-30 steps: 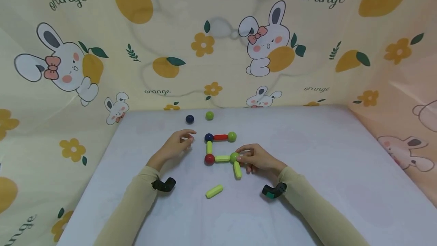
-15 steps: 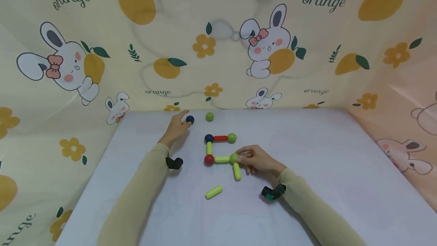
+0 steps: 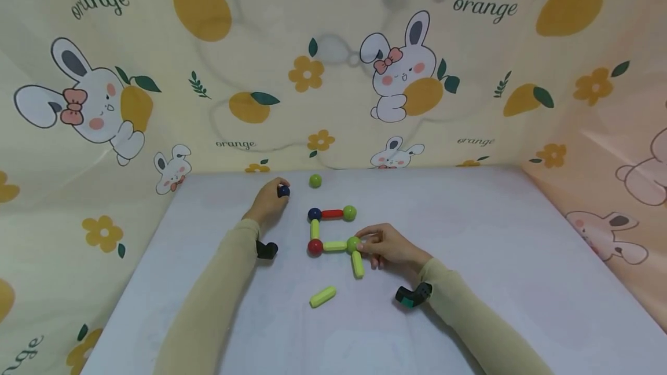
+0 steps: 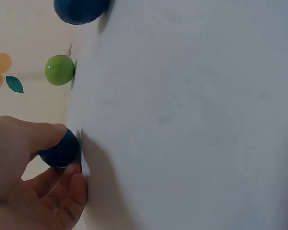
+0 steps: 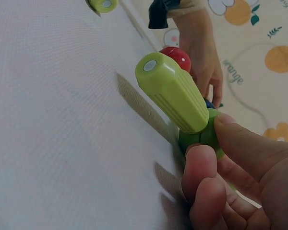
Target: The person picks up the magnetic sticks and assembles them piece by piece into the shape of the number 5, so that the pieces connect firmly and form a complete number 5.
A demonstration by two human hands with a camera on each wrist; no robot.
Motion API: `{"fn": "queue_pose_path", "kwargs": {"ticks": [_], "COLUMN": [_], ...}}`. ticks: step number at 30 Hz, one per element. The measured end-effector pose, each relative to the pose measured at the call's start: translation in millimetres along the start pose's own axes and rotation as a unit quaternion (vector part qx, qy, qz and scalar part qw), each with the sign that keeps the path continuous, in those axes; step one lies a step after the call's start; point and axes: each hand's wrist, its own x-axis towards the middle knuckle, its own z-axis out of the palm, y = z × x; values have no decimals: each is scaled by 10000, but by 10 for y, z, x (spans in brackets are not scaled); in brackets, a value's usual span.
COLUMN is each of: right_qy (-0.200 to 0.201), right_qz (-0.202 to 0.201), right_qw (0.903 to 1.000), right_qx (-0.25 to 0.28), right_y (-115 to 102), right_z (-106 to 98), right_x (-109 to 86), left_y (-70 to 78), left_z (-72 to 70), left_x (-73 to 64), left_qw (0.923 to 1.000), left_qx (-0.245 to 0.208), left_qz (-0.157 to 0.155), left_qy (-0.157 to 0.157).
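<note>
At the back left of the table, my left hand (image 3: 267,201) pinches a dark blue ball (image 4: 62,151) between thumb and fingers. My right hand (image 3: 393,247) holds a green ball (image 3: 352,244) at the near right corner of a ball-and-rod figure. From that ball a lime rod (image 5: 175,93) juts toward me, a silvery disc in its end. Another lime rod (image 3: 334,246) links it to a red ball (image 3: 315,247). A third lime rod (image 3: 315,230) runs back to a blue ball (image 3: 314,214), then a red rod (image 3: 332,213) reaches another green ball (image 3: 350,212).
A loose green ball (image 3: 315,180) lies near the back edge, right of my left hand. One loose lime rod (image 3: 323,297) lies in front of the figure. A printed cloth (image 3: 234,74) hangs behind the white table (image 3: 469,236).
My left hand reached back to the loose blue ball, took hold of it and has drawn it slightly toward me. My right hand has stayed on the green ball.
</note>
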Motion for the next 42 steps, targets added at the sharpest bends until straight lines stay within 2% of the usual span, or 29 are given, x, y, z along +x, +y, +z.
{"fn": "queue_pose_path", "kwargs": {"ticks": [7,12,18,24,29,34,38,42], "right_qy": [28,27,40,89,93,131,123,106], "right_qz": [10,26,-45,35,81,78,81,100], "right_qw": [10000,10000,10000,9999,9999,9999,9999,9999], "right_qx": [-51,-12,25,86,58,32,16,-2], "right_y": [3,-4,-16,-1,13,28,17,-7], "right_z": [12,8,-14,-9,11,19,18,9], "right_x": [-15,-2,8,5,6,9,1,2], "left_y": [-48,-32,80,297,434,542,641,722], "left_z": [-43,-100,-148,-183,-148,-60,-1,33], "left_x": [-58,-106,-209,-369,-567,-750,-872,-969], "left_qw": [9995,9988,9977,9940,9905,9840,9786,9731], "left_qx": [-230,-331,-149,104,22,-170,-388,-439], "left_qz": [-14,39,516,1015,1302,1636,1808,2059], "left_qy": [-206,-349,-414,-403,-450,-683,-906,-933]}}
